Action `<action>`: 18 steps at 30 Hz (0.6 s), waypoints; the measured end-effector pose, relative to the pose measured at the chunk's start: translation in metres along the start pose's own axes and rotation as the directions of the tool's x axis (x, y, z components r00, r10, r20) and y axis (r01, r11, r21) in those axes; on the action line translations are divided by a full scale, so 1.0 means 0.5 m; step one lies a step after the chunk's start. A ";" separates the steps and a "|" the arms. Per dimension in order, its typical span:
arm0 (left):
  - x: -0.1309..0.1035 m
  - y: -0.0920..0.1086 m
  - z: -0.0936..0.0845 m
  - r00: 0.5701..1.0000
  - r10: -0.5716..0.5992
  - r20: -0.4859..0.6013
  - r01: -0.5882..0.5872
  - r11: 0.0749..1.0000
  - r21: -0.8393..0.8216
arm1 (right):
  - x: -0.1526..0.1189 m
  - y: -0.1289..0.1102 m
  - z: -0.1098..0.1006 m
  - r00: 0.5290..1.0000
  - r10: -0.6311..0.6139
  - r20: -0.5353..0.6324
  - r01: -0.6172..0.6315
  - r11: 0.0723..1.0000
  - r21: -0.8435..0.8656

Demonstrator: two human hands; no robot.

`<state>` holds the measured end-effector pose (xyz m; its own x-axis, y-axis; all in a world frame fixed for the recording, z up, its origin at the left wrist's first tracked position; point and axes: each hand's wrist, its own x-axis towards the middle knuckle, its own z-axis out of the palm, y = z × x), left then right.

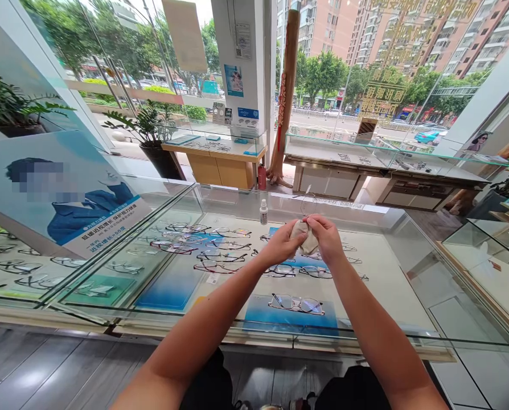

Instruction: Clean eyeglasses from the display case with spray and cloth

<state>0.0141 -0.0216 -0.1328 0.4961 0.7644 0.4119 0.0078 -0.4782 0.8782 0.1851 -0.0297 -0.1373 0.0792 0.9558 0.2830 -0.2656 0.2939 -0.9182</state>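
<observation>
Above the glass counter, my left hand [283,244] is closed on a beige cloth [309,241]. My right hand [326,234] pinches the upper right side of that cloth, close beside the left. A thin pair of glasses [308,200] sticks up from between my hands; its lower part is hidden by the cloth and fingers. A small white bottle [263,213] stands upright on the glass, to the left of and beyond my hands.
Under the glass top [391,250] lie rows of glasses [220,256], with one larger pair [296,303] near the front. A tilted poster board [66,193] stands at the left. Further counters [220,151], a potted plant [152,136] and a wooden trunk [287,85] are beyond.
</observation>
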 end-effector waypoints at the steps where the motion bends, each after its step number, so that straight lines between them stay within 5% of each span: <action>1: 0.000 0.000 0.002 1.000 -0.007 -0.029 0.007 1.000 -0.001 | -0.001 0.001 0.002 1.000 0.006 0.011 -0.006 1.000 0.010; 7: -0.002 -0.003 0.018 0.979 -0.059 -0.194 0.056 0.998 -0.022 | -0.012 0.004 0.019 0.999 0.032 0.043 -0.036 0.995 0.093; 11: 0.000 -0.007 0.024 0.977 -0.042 -0.208 0.046 0.999 0.014 | -0.016 0.003 0.025 0.996 0.076 0.039 -0.081 0.986 0.144; 15: 0.005 -0.006 0.022 0.979 -0.032 -0.203 0.021 0.998 -0.056 | -0.007 -0.002 0.012 0.990 0.126 -0.065 -0.111 0.974 0.197; 18: 0.012 -0.010 0.011 0.953 -0.067 -0.295 0.026 0.989 -0.144 | 0.006 -0.009 -0.010 0.985 0.089 -0.151 -0.055 0.975 0.217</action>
<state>0.0217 -0.0167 -0.1361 0.2159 0.8884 0.4051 -0.1042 -0.3916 0.9142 0.1912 -0.0281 -0.1339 0.1990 0.9677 0.1550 -0.4721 0.2333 -0.8501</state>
